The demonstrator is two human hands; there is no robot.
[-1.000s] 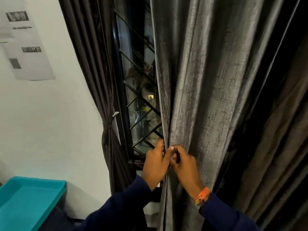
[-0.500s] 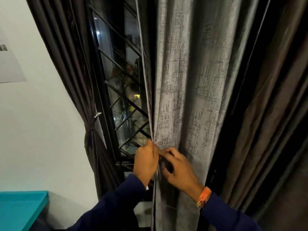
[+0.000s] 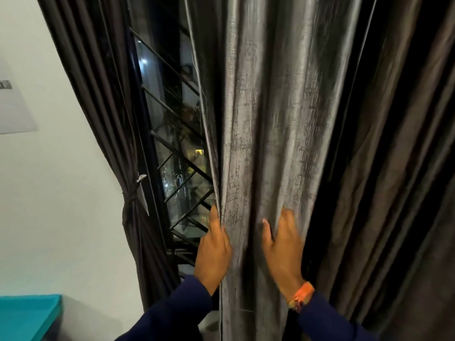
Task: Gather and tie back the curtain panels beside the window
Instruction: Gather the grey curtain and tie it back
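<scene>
White wall is filling the left of my head view, with a sheet of paper stuck on it near the left edge and a teal tray sitting in the bottom left corner. Beside the wall, the window is showing dark glass and black diagonal grille bars, with small lights glinting outside.

Left curtain panel is hanging against the wall side of the window, already cinched by a dark tie-back at about mid height; a small pale hook is sticking out just above the knot.

Grey curtain panel is hanging loose over the right part of the window, its left hem running down beside the grille. Further right, darker folds are falling to the bottom edge.

I am reading the left hand at the panel's left hem: thumb lying along the front of the hem, fingers wrapped behind the fabric and hidden, so it is gripping the edge. Right hand is sitting on the same panel just to the right, thumb pressing the front of a fold and fingers reaching into the crease behind it; I cannot tell how far they are curling. Both hands are apart, with a strip of grey cloth between them. Dark blue sleeves are covering both arms, and an orange wristband is sitting on the right wrist.
</scene>
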